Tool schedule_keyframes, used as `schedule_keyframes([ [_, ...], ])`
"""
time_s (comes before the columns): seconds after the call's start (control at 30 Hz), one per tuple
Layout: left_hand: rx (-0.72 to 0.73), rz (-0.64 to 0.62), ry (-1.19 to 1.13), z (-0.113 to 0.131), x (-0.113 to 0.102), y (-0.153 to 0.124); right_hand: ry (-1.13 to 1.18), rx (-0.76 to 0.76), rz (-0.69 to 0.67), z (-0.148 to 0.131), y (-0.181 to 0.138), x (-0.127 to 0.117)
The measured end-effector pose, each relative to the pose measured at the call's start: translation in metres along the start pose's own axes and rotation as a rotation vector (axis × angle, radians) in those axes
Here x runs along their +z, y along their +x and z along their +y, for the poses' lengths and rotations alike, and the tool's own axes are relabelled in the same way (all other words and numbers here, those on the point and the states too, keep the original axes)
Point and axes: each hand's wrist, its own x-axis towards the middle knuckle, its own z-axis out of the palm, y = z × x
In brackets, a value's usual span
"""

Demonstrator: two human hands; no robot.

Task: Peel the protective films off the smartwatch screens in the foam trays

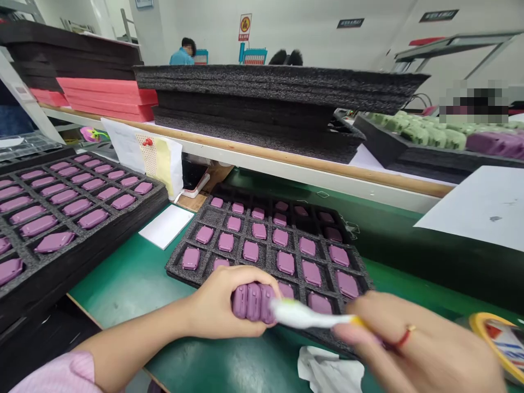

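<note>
Right up close, the right hand point(426, 349) pinches a white-and-yellow plastic brush point(311, 315), fingers together, against a ribbed purple plastic piece point(250, 302), which the left hand point(219, 303) clamps steady in curled fingers.

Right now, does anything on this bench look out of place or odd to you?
Yes. The upper black foam sheets stick out past the sheets below, so the stack looks askew. Also, a crumpled white cloth lies loose on the green mat, at the near edge of the foam tray.

Pale white workshop walls point(303, 27) carry a red-and-yellow warning sign point(244, 27) above a long white shelf with a wooden edge point(311, 174).
</note>
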Motion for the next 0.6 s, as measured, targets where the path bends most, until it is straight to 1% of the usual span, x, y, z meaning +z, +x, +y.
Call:
schedule_keyframes([
  [0.03, -0.004, 0.006, -0.008, 0.000, 0.000, 0.000, 0.034, -0.041, -0.010, 0.002, -0.001, 0.002],
  [0.07, -0.010, 0.008, -0.014, 0.000, 0.001, 0.000, 0.019, -0.037, -0.004, 0.004, -0.001, 0.005],
  [0.13, -0.023, 0.012, -0.025, 0.000, 0.001, 0.000, -0.064, 0.059, 0.048, 0.005, -0.001, 0.009],
  [0.17, -0.024, 0.011, -0.025, -0.001, 0.002, 0.000, -0.054, 0.083, 0.056, 0.005, 0.000, 0.010],
  [0.2, -0.016, 0.000, -0.022, -0.001, 0.002, 0.000, -0.012, 0.079, 0.044, 0.005, 0.001, 0.011],
  [0.27, -0.004, 0.011, -0.014, -0.002, 0.002, -0.001, 0.092, 0.008, 0.013, 0.006, 0.003, 0.010],
  [0.3, -0.012, 0.016, -0.014, -0.002, 0.002, -0.001, 0.085, -0.006, 0.009, 0.008, 0.004, 0.009],
  [0.33, -0.027, 0.016, -0.015, -0.002, 0.002, -0.001, 0.033, 0.010, 0.020, 0.011, 0.004, 0.008],
  [0.4, -0.061, 0.024, -0.017, -0.001, 0.002, -0.001, -0.080, 0.124, 0.023, 0.016, 0.006, 0.006],
  [0.43, -0.067, 0.026, -0.010, 0.000, 0.002, -0.001, -0.089, 0.174, 0.017, 0.017, 0.006, 0.006],
  [0.5, -0.057, 0.051, 0.026, 0.000, 0.002, -0.001, -0.012, 0.205, 0.009, 0.011, 0.006, 0.008],
  [0.6, -0.015, 0.092, 0.091, 0.000, 0.002, -0.001, 0.118, 0.123, 0.045, -0.005, 0.005, 0.012],
])
